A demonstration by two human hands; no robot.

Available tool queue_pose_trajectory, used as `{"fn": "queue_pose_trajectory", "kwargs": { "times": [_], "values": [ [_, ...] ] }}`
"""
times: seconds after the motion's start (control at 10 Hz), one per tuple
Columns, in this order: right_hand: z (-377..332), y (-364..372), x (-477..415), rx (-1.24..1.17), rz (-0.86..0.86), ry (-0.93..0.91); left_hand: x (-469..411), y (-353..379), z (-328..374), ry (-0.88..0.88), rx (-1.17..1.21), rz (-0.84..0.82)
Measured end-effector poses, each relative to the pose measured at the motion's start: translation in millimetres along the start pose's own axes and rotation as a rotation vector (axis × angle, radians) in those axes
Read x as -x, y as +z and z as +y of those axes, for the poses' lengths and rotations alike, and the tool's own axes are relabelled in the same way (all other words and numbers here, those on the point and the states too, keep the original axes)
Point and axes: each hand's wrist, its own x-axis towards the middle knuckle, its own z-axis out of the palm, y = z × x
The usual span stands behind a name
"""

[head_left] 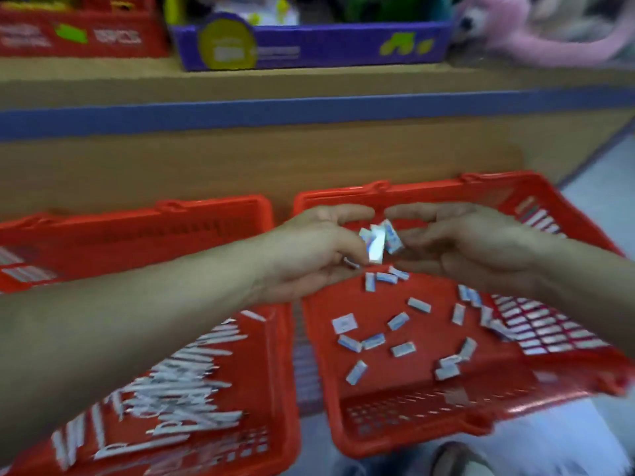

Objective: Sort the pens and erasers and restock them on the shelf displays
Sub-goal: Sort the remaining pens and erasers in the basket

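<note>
You have two red baskets (405, 400) before you, their walls slotted. The erasers (398, 321) in the right one are white with blue bands; the pens (182, 389) in the left one look white. Your shelf (309, 111) is tan wood with a blue stripe, holding a purple box (343, 46) with yellow-green marks and a pink plush toy (549, 32).

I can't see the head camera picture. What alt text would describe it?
Two bare hands, left hand and right hand, meet over a red basket, together holding a few small white erasers; more erasers lie scattered in it. A second red basket to the left holds a heap of white pens, below a wooden shelf.
</note>
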Motion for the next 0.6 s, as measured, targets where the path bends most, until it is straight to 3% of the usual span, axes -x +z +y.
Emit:
{"fn": "queue_pose_trajectory", "kwargs": {
  "times": [0.1, 0.3, 0.5, 0.6],
  "values": [
    [18, -46, 16, -0.068, 0.127, 0.001, -28, 29, -6, 0.011, -0.115, 0.009],
    [48, -89, 39, -0.011, 0.255, -0.02, -56, 49, -3, 0.142, -0.674, 0.113],
    [74, -125, 13, 0.559, 0.176, 0.062, -79, 60, -36, 0.035, -1.258, -0.037],
    [92, -145, -17, 0.71, 0.194, 0.074, -99, 69, -81, -0.086, -1.496, -0.097]
  ]
}}
